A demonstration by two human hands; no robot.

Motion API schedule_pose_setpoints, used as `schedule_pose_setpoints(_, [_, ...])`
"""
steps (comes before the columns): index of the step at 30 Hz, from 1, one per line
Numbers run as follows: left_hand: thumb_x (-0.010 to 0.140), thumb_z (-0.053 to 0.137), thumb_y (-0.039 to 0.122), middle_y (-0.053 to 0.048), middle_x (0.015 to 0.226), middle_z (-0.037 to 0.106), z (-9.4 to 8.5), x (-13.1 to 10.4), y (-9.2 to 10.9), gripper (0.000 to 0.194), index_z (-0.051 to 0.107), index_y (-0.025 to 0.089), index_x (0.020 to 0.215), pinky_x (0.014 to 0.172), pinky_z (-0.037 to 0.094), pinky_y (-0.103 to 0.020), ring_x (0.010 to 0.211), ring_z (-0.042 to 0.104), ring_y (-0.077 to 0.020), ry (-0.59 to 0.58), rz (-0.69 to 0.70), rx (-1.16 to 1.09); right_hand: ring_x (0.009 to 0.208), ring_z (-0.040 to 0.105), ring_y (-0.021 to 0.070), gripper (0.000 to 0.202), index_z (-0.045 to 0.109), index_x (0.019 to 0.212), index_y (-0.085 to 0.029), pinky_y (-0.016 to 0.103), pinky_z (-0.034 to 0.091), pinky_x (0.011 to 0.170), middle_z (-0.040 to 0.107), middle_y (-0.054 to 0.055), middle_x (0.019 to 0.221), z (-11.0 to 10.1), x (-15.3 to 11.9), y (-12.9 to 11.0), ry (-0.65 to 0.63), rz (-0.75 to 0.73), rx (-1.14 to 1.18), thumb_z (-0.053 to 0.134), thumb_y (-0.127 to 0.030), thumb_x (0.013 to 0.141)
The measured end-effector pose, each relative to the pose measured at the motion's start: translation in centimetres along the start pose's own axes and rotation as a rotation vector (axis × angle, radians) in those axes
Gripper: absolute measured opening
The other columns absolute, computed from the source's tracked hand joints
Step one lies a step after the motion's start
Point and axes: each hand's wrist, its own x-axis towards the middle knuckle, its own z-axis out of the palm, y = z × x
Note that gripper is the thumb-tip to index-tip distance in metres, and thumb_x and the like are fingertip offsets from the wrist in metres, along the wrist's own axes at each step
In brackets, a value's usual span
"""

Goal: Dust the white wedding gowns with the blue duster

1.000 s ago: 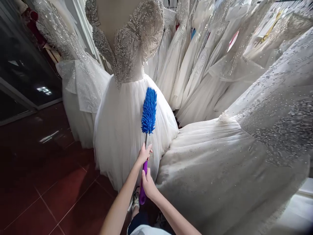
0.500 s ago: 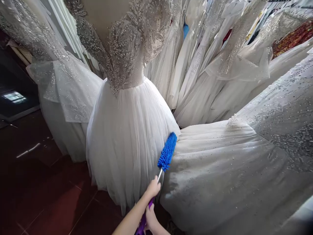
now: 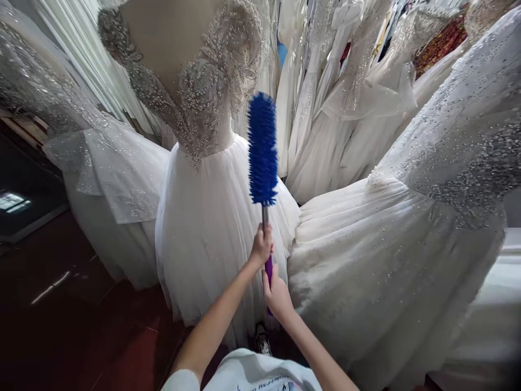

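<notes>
A duster (image 3: 262,149) with a fluffy blue head, a metal shaft and a purple handle stands nearly upright in the middle of the head view. My left hand (image 3: 261,247) is closed around it where the shaft meets the handle. Just below, my right hand (image 3: 279,296) grips the purple handle. Behind the duster is a white wedding dress (image 3: 203,228) with a beaded bodice and a full tulle skirt. The blue head overlaps the dress's right side in view; whether it touches the fabric I cannot tell.
A second beaded gown (image 3: 407,244) spreads its skirt on the right. Another sparkling gown (image 3: 118,184) stands on the left. Behind them hangs a dense row of white dresses (image 3: 309,108). The floor (image 3: 122,336) is dark red tile; my shoe (image 3: 262,339) shows below my hands.
The duster has risen from low between the two skirts to in front of the middle dress's waist, turning more upright. Both hands have moved up with it, still gripping.
</notes>
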Motion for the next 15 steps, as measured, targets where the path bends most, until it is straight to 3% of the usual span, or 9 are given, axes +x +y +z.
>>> schedule_pose_setpoints(1, [0.084, 0.026, 0.061, 0.012, 0.043, 0.036, -1.2, 0.5, 1.0, 0.039, 0.038, 0.023, 0.084, 0.034, 0.027, -0.017, 0.030, 0.038, -0.0070, 0.044, 0.019, -0.018, 0.063, 0.062, 0.0232, 0.039, 0.041, 0.108, -0.015, 0.028, 0.034, 0.052, 0.065, 0.009, 0.071, -0.1, 0.6, -1.2, -0.020, -0.036, -0.037, 0.025, -0.045, 0.090])
schedule_pose_setpoints(3, [0.084, 0.027, 0.060, 0.012, 0.043, 0.037, -3.3, 1.1, 0.9, 0.037, 0.036, 0.024, 0.082, 0.033, 0.028, -0.017, 0.030, 0.039, -0.0070, 0.078, -0.018, 0.009, 0.065, 0.063, 0.0234, 0.042, 0.040, 0.113, -0.014, 0.028, 0.035, 0.053, 0.066, 0.010, 0.075, 0.8, 1.0, -2.7, -0.085, -0.038, -0.032, 0.024, -0.045, 0.090])
schedule_pose_setpoints(6, [0.086, 0.027, 0.056, 0.011, 0.044, 0.039, -5.2, 0.7, -2.7, 0.035, 0.036, 0.023, 0.081, 0.036, 0.032, -0.017, 0.032, 0.042, -0.0074, 0.025, -0.142, 0.194, 0.065, 0.063, 0.0211, 0.043, 0.033, 0.121, -0.012, 0.028, 0.039, 0.056, 0.067, 0.012, 0.081, 4.1, 0.4, -2.3, -0.209, 0.065, 0.059, 0.022, -0.041, 0.092])
schedule_pose_setpoints(10, [0.087, 0.027, 0.051, 0.010, 0.044, 0.042, -5.6, -0.9, -8.2, 0.033, 0.041, 0.021, 0.089, 0.039, 0.034, -0.020, 0.034, 0.047, -0.0100, 0.013, -0.201, 0.356, 0.063, 0.064, 0.0194, 0.042, 0.029, 0.124, -0.011, 0.029, 0.044, 0.060, 0.068, 0.011, 0.082, 7.7, -0.9, 0.3, -0.283, 0.164, 0.080, 0.021, -0.038, 0.093])
schedule_pose_setpoints(15, [0.088, 0.027, 0.051, 0.008, 0.045, 0.045, -4.6, -1.5, -10.3, 0.040, 0.045, 0.018, 0.100, 0.044, 0.036, -0.023, 0.037, 0.051, -0.0126, -0.004, -0.243, 0.400, 0.067, 0.066, 0.0205, 0.046, 0.028, 0.127, -0.013, 0.032, 0.046, 0.066, 0.069, 0.012, 0.087, 8.3, -1.3, 2.4, -0.304, 0.244, 0.050, 0.018, -0.042, 0.093])
